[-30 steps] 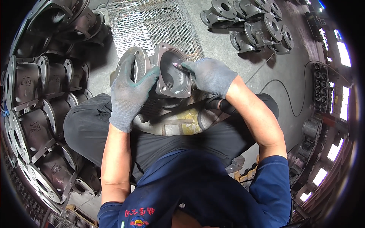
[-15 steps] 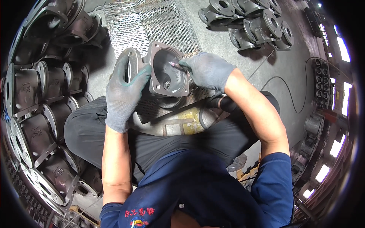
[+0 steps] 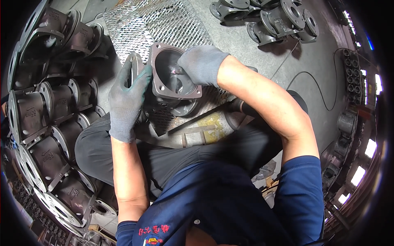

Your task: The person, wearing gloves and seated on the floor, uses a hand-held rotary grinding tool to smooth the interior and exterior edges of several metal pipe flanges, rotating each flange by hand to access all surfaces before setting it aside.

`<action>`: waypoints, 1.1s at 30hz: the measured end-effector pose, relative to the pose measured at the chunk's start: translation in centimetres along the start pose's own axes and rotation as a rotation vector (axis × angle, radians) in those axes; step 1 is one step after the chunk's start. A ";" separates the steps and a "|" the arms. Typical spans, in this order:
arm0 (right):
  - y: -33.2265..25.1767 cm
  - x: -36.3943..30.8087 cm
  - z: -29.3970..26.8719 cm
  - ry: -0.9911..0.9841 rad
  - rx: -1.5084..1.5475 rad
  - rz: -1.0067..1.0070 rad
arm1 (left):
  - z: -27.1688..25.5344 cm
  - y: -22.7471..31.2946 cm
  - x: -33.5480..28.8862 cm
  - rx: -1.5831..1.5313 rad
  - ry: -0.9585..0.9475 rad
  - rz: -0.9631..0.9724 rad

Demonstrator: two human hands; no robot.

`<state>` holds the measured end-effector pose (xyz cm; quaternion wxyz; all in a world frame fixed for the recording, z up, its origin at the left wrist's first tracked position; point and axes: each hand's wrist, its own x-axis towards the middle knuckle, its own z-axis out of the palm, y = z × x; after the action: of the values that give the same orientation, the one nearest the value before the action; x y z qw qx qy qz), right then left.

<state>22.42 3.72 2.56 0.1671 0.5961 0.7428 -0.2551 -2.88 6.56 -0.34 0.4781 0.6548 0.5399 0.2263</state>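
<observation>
A grey cast-metal valve body (image 3: 179, 94) rests in front of me, its square flange and wide round opening tilted up toward me. My left hand (image 3: 125, 98), in a grey work glove, is closed round the round side flange at the casting's left. The gloved right hand (image 3: 204, 64) reaches over the opening's right rim, with its fingers bent into the cavity. A small pinkish tip shows by those fingers against the inner wall; the rest of what they hold is hidden.
Expanded metal mesh (image 3: 172, 20) lies on the floor beyond the casting. Stacked flanged castings (image 3: 45, 156) crowd my left, and more castings (image 3: 283, 20) stand at the far right. A thin black cable (image 3: 318, 84) curves across the floor at right. Yellow-stained boards (image 3: 201, 133) lie between my legs.
My right hand has moved left and deeper into the opening, covering more of its rim. The left hand keeps its grip on the side flange. The whole view has shifted slightly.
</observation>
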 end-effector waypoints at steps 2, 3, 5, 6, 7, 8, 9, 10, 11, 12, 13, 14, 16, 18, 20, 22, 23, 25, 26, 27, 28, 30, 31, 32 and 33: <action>-0.4 0.4 -1.3 -0.053 -0.006 0.014 | -0.5 -1.5 0.5 0.019 -0.006 -0.005; -0.4 0.6 -1.8 -0.105 -0.015 0.031 | -0.8 -3.1 0.8 0.149 -0.001 0.153; 0.4 0.5 -1.1 -0.021 0.010 0.009 | -0.5 -1.2 0.7 0.273 -0.008 0.314; 0.6 0.4 -0.9 -0.019 -0.009 0.013 | -0.2 0.6 0.2 0.127 0.001 0.123; 0.6 0.4 -0.9 -0.012 -0.030 0.011 | -0.1 2.3 -0.1 -0.015 0.016 -0.069; 0.6 0.4 -1.1 -0.011 -0.029 0.010 | -0.2 1.8 0.0 -0.012 0.016 -0.068; 0.8 0.4 -1.3 -0.014 -0.023 0.000 | -0.2 0.9 0.1 -0.065 0.019 -0.038; 1.0 0.4 -1.6 -0.018 -0.017 -0.008 | -0.1 0.7 0.2 -0.120 0.019 -0.006; 1.1 0.3 -1.7 -0.022 -0.012 -0.016 | -0.1 0.7 0.2 -0.119 0.016 -0.005; 1.0 0.3 -1.6 0.042 -0.012 -0.008 | -0.1 0.9 0.1 -0.084 0.023 -0.003; 1.1 0.4 -1.4 0.044 -0.010 -0.007 | -0.1 1.1 0.0 -0.047 0.031 -0.001; 1.0 0.6 -1.2 0.048 -0.029 -0.022 | -0.4 0.3 0.2 -0.045 0.030 0.001; 0.7 0.4 -2.0 0.012 0.009 -0.016 | -0.9 -1.4 0.3 0.124 0.026 0.242; 0.8 0.5 -1.6 -0.016 0.000 -0.009 | -0.3 1.0 -0.1 0.059 0.012 0.151; 0.8 0.6 -1.2 -0.039 -0.011 -0.002 | -0.2 1.9 -0.1 -0.058 0.001 -0.019; 0.7 0.6 -0.9 0.062 0.007 -0.035 | -0.3 1.2 -0.1 -0.056 0.010 -0.024; 0.5 0.5 -1.1 0.110 0.015 -0.053 | 0.0 2.0 -0.1 -0.072 0.025 -0.048; -0.1 0.6 -0.9 -0.020 -0.018 -0.042 | -0.5 0.7 0.1 0.038 0.004 0.080; -0.7 0.8 -1.0 -0.010 -0.035 -0.054 | -0.8 -0.7 0.3 0.125 0.021 0.192; -1.2 0.8 -1.0 0.000 -0.051 -0.065 | -1.1 -2.1 0.6 0.214 0.041 0.308; -1.0 0.9 -0.6 -0.003 -0.051 -0.060 | -0.4 -0.6 0.4 0.072 0.043 0.165; -1.1 1.1 0.4 0.084 -0.063 -0.077 | 0.1 0.7 -0.3 -0.034 0.055 0.025; -1.5 0.8 -0.5 0.037 -0.130 -0.115 | 0.1 0.8 -0.4 -0.008 0.063 0.034; -1.8 0.7 -1.2 0.035 -0.150 -0.127 | 0.2 0.1 -0.1 -0.015 0.085 0.020; -2.0 0.7 -1.5 0.033 -0.169 -0.139 | 0.1 0.1 -0.2 -0.016 0.087 0.019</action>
<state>20.34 4.87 3.77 0.1863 0.5310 0.8039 -0.1924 -2.78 6.35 -0.22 0.4573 0.6455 0.5522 0.2633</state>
